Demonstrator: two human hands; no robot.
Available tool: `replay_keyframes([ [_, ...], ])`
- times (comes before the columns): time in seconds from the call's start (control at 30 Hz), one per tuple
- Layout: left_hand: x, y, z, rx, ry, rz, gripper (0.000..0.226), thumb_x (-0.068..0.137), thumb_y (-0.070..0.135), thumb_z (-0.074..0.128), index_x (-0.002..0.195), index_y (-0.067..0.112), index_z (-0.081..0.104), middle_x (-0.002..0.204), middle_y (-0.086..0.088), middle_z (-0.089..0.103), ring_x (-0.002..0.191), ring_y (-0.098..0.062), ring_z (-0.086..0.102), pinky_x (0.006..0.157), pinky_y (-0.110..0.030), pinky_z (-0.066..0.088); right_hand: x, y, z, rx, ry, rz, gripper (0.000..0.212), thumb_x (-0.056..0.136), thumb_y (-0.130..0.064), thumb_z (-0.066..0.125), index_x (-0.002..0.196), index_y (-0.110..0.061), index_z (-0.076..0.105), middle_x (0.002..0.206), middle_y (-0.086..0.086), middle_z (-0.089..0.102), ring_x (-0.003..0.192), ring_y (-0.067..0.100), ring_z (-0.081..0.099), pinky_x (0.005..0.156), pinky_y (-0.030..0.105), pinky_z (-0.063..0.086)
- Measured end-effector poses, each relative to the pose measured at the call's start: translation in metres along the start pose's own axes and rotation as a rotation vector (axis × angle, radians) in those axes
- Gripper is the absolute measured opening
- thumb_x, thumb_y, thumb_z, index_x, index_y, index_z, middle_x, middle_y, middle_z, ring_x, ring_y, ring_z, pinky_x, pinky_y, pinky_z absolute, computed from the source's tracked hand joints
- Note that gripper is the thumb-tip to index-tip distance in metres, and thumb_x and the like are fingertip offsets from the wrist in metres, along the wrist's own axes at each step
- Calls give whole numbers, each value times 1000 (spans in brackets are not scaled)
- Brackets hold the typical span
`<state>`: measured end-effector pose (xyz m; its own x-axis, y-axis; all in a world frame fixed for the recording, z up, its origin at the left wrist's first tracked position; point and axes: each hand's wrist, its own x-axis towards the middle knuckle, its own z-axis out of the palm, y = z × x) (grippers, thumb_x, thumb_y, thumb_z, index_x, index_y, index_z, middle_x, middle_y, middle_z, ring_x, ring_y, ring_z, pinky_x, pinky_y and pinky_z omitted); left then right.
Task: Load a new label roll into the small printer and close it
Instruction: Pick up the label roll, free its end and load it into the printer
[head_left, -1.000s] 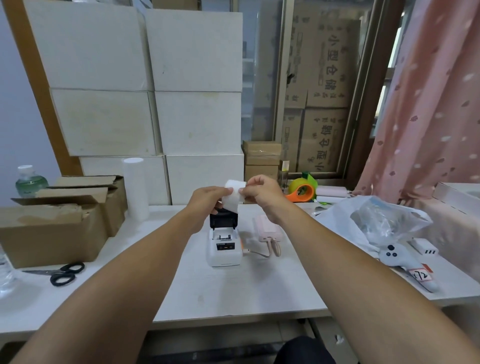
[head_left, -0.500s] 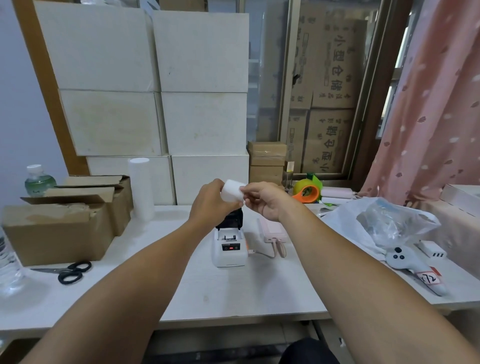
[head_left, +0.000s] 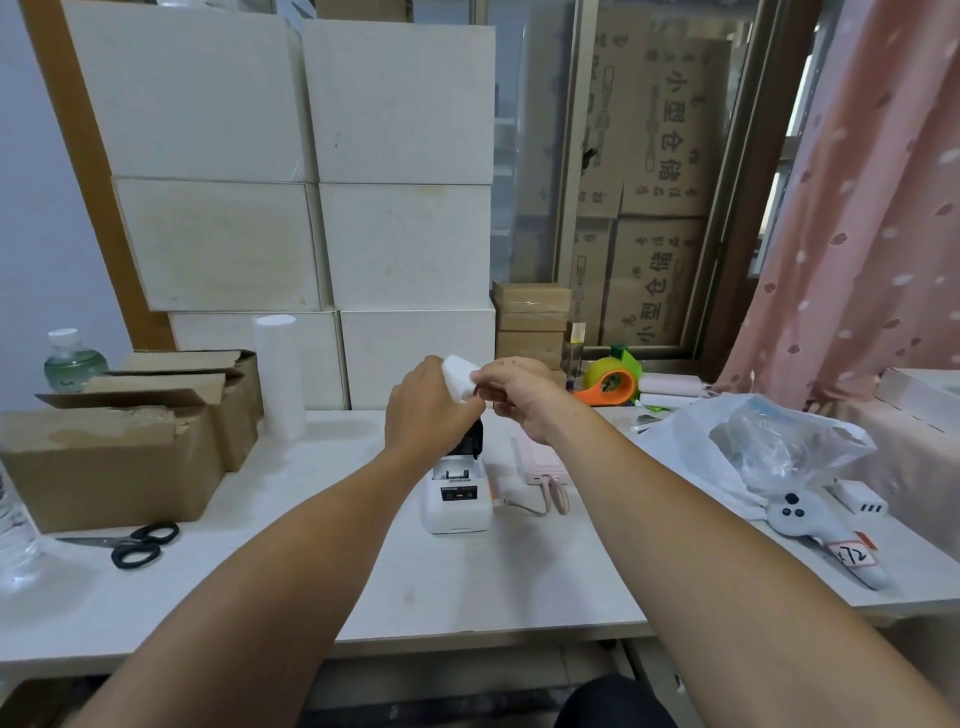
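Observation:
A small white label roll (head_left: 459, 378) is held in the air above the printer, between both hands. My left hand (head_left: 426, 410) grips its left side, and my right hand (head_left: 519, 397) pinches its right edge with the fingertips. The small white printer (head_left: 457, 496) stands on the table just below, its black lid (head_left: 471, 440) raised and its paper bay open. My left hand hides part of the lid.
A pink power bank (head_left: 540, 462) with a cable lies right of the printer. Cardboard boxes (head_left: 114, 457) and scissors (head_left: 137, 545) sit at the left, a tall white roll (head_left: 278, 374) behind. A plastic bag (head_left: 753, 447), a grey handheld device (head_left: 821, 535) and an orange tape dispenser (head_left: 610, 384) are at the right.
Both hands have lifted the label roll a little higher above the printer, and the roll has turned slightly between my fingers. The printer stays open.

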<state>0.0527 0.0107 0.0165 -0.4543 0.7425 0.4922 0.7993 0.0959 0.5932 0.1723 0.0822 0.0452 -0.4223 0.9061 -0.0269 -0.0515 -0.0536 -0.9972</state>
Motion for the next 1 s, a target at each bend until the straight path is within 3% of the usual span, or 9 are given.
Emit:
replay_keyframes([
  [0.2, -3, 7, 7, 29, 97, -6, 49, 82, 46, 68, 111, 11, 50, 97, -4, 62, 88, -28, 56, 85, -45, 48, 2, -2, 9, 125, 69, 35, 11, 84, 2, 70, 78, -5, 66, 60, 6, 59, 54, 14, 55, 56, 23, 50],
  [0.33, 0, 1, 11, 103, 93, -18, 47, 82, 45, 69, 108, 10, 53, 99, -5, 64, 93, -30, 60, 85, -42, 43, 0, -1, 7, 22, 70, 59, 10, 82, 1, 71, 76, -6, 67, 66, 8, 60, 54, 14, 51, 55, 25, 41],
  [0.5, 4, 1, 12, 109, 123, -30, 43, 81, 43, 70, 106, 10, 56, 96, -4, 65, 91, -28, 61, 85, -41, 44, -3, 2, 10, -103, 83, -19, 16, 79, -1, 72, 88, -12, 65, 76, 5, 67, 63, 15, 59, 59, 28, 41],
  [0.67, 5, -1, 12, 228, 152, 29, 40, 82, 44, 67, 103, 11, 58, 95, -3, 66, 90, -27, 61, 84, -40, 40, -6, 3, 14, -224, 91, -103, 35, 73, 1, 76, 101, -13, 61, 97, 5, 66, 68, 18, 57, 46, 18, 42],
  [0.73, 5, -3, 12, 240, 148, 29, 41, 83, 43, 67, 107, 11, 58, 99, -3, 65, 94, -27, 61, 85, -40, 39, -6, 4, 16, -266, 78, -118, 39, 73, 1, 78, 105, -13, 61, 102, 4, 65, 70, 18, 59, 54, 23, 47],
  [0.83, 5, -6, 12, 246, 152, 29, 43, 82, 42, 68, 109, 10, 57, 101, -4, 66, 95, -28, 60, 87, -40, 39, -8, 3, 17, -310, 34, -134, 43, 77, 4, 74, 116, -9, 61, 94, 6, 64, 62, 15, 59, 49, 17, 48],
  [0.9, 5, -8, 13, 262, 160, 46, 45, 83, 42, 67, 111, 9, 56, 102, -5, 66, 96, -29, 60, 87, -40, 39, -9, 2, 19, -344, 18, -146, 43, 78, 5, 72, 116, -10, 60, 87, 7, 64, 57, 15, 57, 41, 12, 42],
  [1.0, 5, -10, 12, 284, 165, 77, 49, 85, 45, 65, 117, 9, 56, 104, -5, 67, 97, -30, 61, 88, -40, 39, -7, 3, 21, -390, 26, -153, 41, 77, 2, 72, 114, -14, 62, 85, 6, 66, 58, 15, 58, 43, 14, 43],
])
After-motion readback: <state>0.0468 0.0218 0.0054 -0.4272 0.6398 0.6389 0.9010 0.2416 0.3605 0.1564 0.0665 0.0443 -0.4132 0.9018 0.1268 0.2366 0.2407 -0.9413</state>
